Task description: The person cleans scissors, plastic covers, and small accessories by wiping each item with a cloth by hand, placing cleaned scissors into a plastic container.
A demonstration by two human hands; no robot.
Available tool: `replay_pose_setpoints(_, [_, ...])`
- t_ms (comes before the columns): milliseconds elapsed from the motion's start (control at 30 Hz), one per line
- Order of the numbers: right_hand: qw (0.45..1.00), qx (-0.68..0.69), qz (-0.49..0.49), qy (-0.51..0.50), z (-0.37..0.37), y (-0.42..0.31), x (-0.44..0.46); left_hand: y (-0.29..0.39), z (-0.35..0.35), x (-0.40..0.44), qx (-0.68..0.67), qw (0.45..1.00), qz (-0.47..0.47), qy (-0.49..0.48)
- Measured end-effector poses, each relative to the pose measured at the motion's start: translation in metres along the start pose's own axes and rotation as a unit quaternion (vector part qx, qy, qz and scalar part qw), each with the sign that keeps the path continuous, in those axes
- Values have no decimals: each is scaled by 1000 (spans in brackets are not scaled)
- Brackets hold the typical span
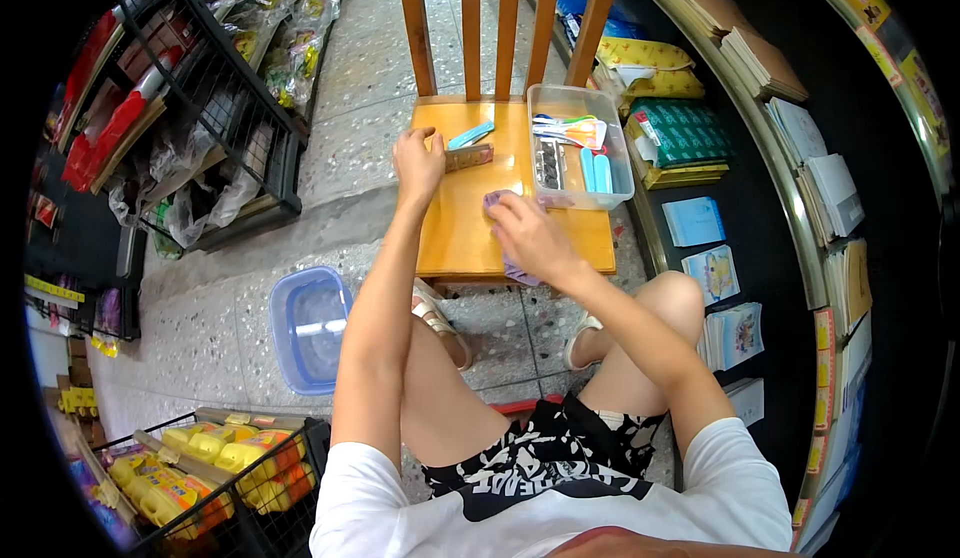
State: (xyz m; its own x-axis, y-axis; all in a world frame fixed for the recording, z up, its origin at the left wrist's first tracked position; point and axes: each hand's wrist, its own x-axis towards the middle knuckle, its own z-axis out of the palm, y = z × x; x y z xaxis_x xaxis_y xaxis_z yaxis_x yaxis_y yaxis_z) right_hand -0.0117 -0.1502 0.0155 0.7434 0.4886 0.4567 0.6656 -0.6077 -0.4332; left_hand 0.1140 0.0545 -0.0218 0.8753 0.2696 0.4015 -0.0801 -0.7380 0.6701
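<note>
On a wooden chair seat [455, 233], my left hand [419, 163] has its fingers closed on the left end of a small brown box [468, 157]. Just beyond the box lies a light blue item [471, 135]. My right hand [530, 235] grips a crumpled purple cloth [518, 271], part of which shows above the fingers and part below, near the seat's front edge. At the seat's right side stands a clear plastic container [622, 173] holding light blue pieces, white and orange items and a dark pack.
A blue basin [311, 330] stands on the floor at the left. Black wire racks [232, 108] with bagged goods line the left side. Shelves on the right hold stacked booklets [733, 336] and packages. The chair's wooden back slats [472, 28] rise beyond the seat.
</note>
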Motion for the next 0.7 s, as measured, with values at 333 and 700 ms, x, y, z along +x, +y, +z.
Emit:
replay_pose_setpoints(333, [995, -64, 62, -39, 30, 12, -28, 1, 48, 52, 93, 971, -44, -215])
replay_pose_setpoints(700, [995, -74, 57, -21, 32, 17, -22, -7, 75, 75, 165, 938, 4, -305])
